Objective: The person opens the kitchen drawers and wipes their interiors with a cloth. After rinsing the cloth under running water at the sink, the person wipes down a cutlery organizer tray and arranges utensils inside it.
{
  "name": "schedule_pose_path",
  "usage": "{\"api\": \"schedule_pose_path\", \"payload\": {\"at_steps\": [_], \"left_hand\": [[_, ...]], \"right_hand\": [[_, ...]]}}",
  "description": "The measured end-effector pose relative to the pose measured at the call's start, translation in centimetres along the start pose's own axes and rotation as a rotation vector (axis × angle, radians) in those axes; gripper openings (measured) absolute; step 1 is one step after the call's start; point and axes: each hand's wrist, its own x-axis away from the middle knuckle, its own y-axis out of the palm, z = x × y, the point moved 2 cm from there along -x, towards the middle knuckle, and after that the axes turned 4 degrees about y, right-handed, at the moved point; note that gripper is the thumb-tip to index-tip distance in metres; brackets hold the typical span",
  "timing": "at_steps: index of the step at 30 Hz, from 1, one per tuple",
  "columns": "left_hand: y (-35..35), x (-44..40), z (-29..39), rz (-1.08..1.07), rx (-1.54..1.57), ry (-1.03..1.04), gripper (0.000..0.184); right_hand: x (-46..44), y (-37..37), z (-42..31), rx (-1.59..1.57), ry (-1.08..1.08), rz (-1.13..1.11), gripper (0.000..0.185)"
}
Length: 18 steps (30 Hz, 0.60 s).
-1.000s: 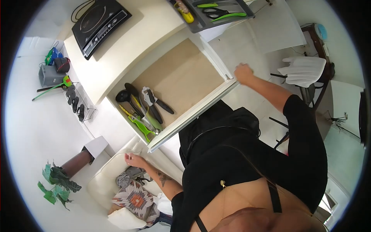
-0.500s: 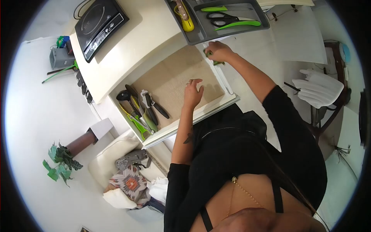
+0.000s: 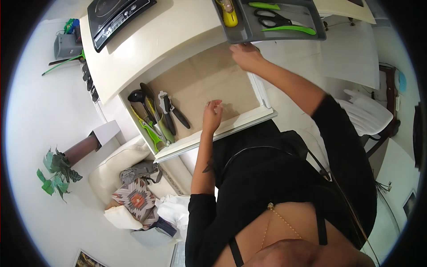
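Observation:
My left hand (image 3: 212, 116) hovers over the front part of the drawer, fingers loosely apart and nothing visible in them. At the drawer's back right corner is my right hand (image 3: 247, 57), closed, just below the front edge of the grey tray (image 3: 284, 39); what it holds is mostly hidden under its fingers. The open drawer (image 3: 191, 84) has a brown base. On its left side lie a black ladle (image 3: 136, 95), a black-handled tool (image 3: 167, 104) and green-handled utensils (image 3: 155, 138). The tray holds black scissors (image 3: 269, 20), green-handled pieces (image 3: 293, 30) and a yellow tool (image 3: 229, 17).
A black induction cooker (image 3: 116, 20) stands on the cream counter (image 3: 155, 26) behind the drawer. To the left are a potted plant (image 3: 58, 171) and a cream sofa (image 3: 111, 164) with a patterned cushion (image 3: 133, 198). A white chair (image 3: 367, 113) stands at the right.
My left hand has moved from beyond the drawer's left front to over its inside. My right hand went from the front right corner to the back right one, where something green showed beneath it.

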Motion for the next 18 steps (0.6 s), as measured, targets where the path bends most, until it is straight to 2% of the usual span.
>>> {"api": "schedule_pose_path", "payload": {"at_steps": [1,2,4,6,8,11,13,14,16,17,18], "left_hand": [[0.0,-0.1,0.4,-0.004,0.000,-0.010,0.023],[0.0,-0.2,0.7,0.009,-0.013,0.015,0.022],[-0.2,-0.1,1.4,0.003,-0.013,0.042,0.022],[-0.5,0.5,0.8,0.012,0.119,-0.089,0.022],[-0.9,0.8,-0.7,0.020,0.146,-0.093,0.021],[-1.6,1.2,-1.7,0.023,0.144,-0.124,0.022],[-1.7,1.4,-1.3,0.076,0.077,-0.149,0.020],[-1.3,1.5,-0.5,0.085,0.079,-0.155,0.020],[-0.1,1.3,1.9,0.049,0.132,-0.128,0.019],[1.3,1.2,3.4,0.019,0.130,-0.119,0.019],[2.8,1.2,5.2,0.037,0.130,-0.119,0.019]], "right_hand": [[-1.6,0.9,-0.5,0.069,0.000,-0.107,0.015],[-1.7,2.0,-0.8,0.064,0.002,-0.117,0.015],[-1.2,3.9,-1.5,0.550,-0.051,-0.099,0.019],[3.2,3.4,-3.2,0.469,-0.213,-0.326,0.020],[7.8,3.3,-5.0,0.382,-0.296,-0.430,0.019],[12.6,2.6,-5.7,0.308,-0.358,-0.460,0.018],[14.7,0.4,-4.7,0.050,-0.441,-0.464,0.014],[15.1,-1.1,-3.3,0.051,-0.452,-0.463,0.014],[15.9,-3.6,0.7,-0.025,-0.206,-0.772,0.014],[16.8,-3.7,3.0,-0.019,-0.213,-0.762,0.014],[17.7,-3.7,5.8,-0.189,-0.098,-0.794,0.015]]}}
